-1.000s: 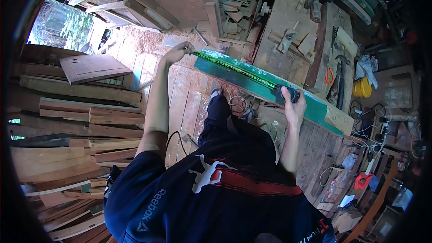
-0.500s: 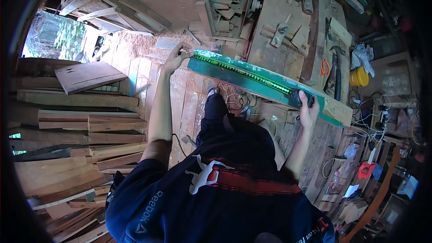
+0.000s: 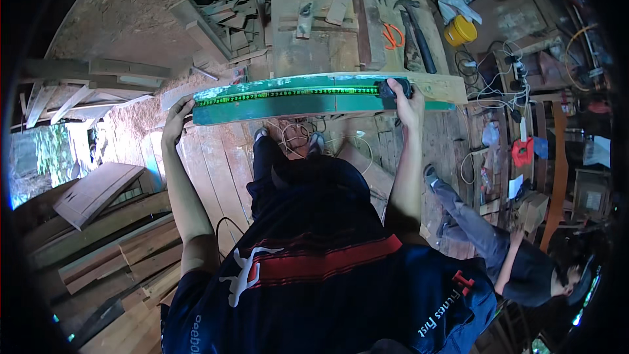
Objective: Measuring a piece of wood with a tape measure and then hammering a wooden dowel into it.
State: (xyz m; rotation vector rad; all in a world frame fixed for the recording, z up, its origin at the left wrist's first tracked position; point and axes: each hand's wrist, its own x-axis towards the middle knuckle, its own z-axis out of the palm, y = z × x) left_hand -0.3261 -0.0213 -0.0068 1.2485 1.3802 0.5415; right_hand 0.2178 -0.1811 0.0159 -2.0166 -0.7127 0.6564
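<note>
A long green-painted board [image 3: 275,110] with worn white patches lies across in front of me, with bare wood at the right. Along it stretches a bright green tape measure blade [image 3: 288,92]. My left hand [image 3: 178,115] is closed at the board's left end, its fingertips pinching the blade's end there. My right hand [image 3: 406,101] grips the black tape case [image 3: 386,89] on the board near the blade's right end. The blade lies roughly parallel to the board's long edges.
Behind the board is a wooden bench [image 3: 288,46] with orange scissors [image 3: 393,37], a hammer and offcuts. A yellow bucket [image 3: 460,31] and tangled cords are rightward. Lumber [image 3: 118,255] is stacked lower left. Another person [image 3: 524,269] is at my lower right, legs stretched toward my right arm.
The blade has lengthened as my right hand moved rightward along the board. The view has since swung, so the board appears more level, and another person has come into view at lower right.
</note>
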